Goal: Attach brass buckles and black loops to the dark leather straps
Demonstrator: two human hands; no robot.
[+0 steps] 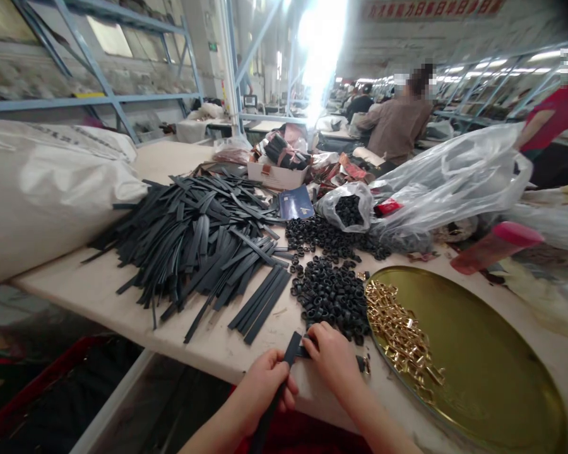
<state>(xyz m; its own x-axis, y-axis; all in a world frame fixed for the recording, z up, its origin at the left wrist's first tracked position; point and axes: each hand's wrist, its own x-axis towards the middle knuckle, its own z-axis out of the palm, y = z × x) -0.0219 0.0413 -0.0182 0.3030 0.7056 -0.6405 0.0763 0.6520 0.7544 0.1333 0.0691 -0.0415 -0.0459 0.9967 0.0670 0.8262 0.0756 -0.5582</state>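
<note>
My left hand (267, 381) is closed on a long black strap (291, 350), whose end points up and away from me while the rest hangs down past the table edge. Close by on the right, my right hand (334, 356) pinches a short dark strap piece (303, 349) against the first one's end. A gold buckle with a black end (365, 364) shows beyond the right hand; whether it joins that piece is hidden. Just ahead lie a heap of small black loops (331, 293) and a few straps laid side by side (260, 306).
A large pile of black straps (199, 233) covers the table's left. Gold buckles (402, 331) lie in an oval tray (483, 353) at right. Behind are a bag of loops (348, 208), a blue booklet (296, 203) and a pink-lidded bottle (497, 247). Other people stand farther off.
</note>
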